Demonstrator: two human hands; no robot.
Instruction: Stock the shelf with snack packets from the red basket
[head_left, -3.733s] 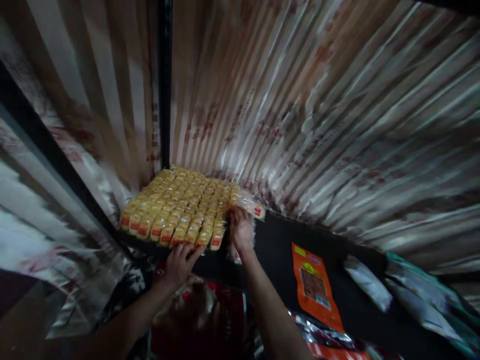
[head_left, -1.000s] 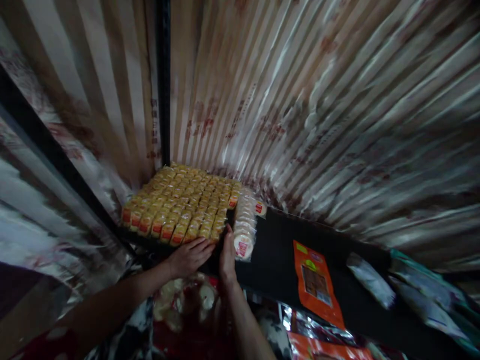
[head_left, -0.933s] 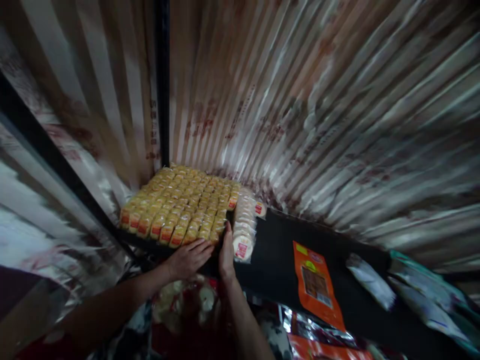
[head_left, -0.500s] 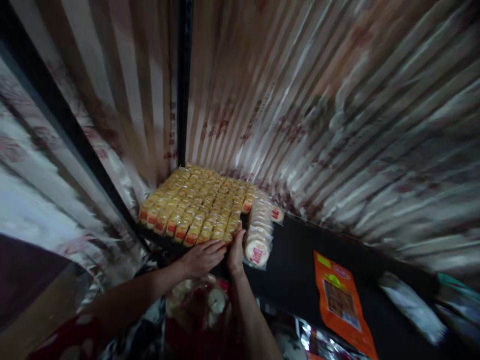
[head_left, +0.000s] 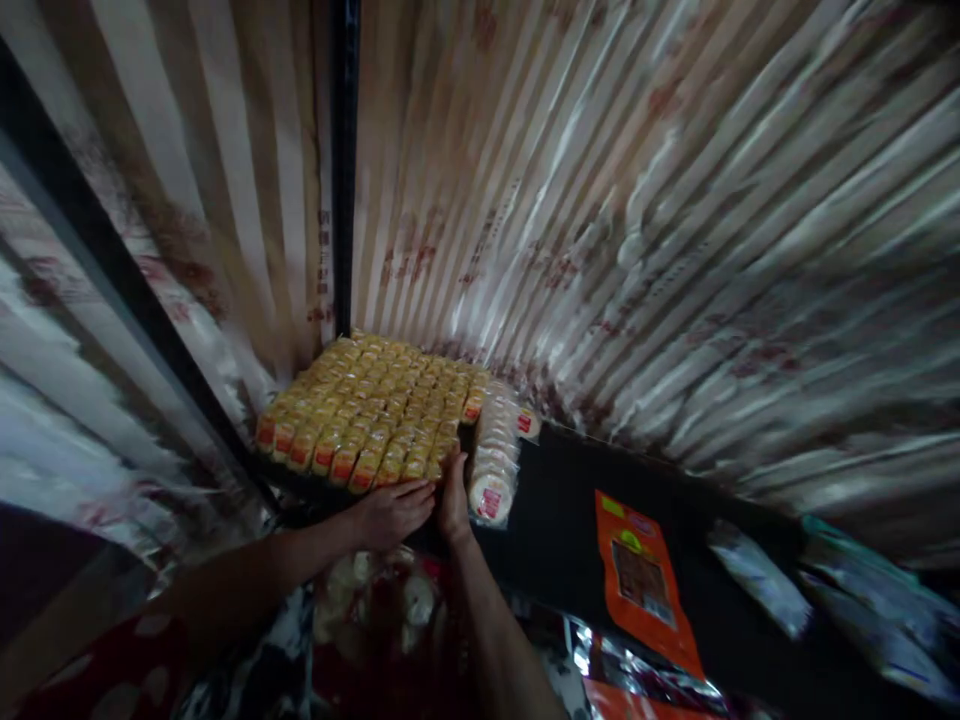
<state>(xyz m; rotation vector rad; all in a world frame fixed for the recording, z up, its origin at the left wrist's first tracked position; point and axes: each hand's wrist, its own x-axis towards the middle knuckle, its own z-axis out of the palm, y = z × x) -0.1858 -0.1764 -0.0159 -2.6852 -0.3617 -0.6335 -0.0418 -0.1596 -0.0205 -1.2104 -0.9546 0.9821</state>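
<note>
Rows of small yellow wrapped cakes [head_left: 375,400] with orange-red labels stand packed together on a black shelf [head_left: 559,540]. My left hand [head_left: 397,514] lies flat along their front edge, fingers stretched out and pointing right. Upright against the front right corner of the block is my right hand [head_left: 453,495], its fingers extended along the side. Neither hand is wrapped round anything. Just right of it runs a row of round white wrapped cakes [head_left: 493,470] with red print on the front one. Another round white cake [head_left: 527,422] sits behind that row.
An orange food packet [head_left: 649,580] lies on the shelf to the right. Farther right are a white packet [head_left: 757,575] and green-edged bags [head_left: 877,600]. Plastic-covered corrugated walls [head_left: 562,200] and a dark post [head_left: 343,180] stand behind. Shiny packages [head_left: 622,670] show below the shelf.
The view has turned slightly right, so everything sits farther left in the picture. Both hands keep nearly the same place against the yellow cakes, with no clear movement of the block.
</note>
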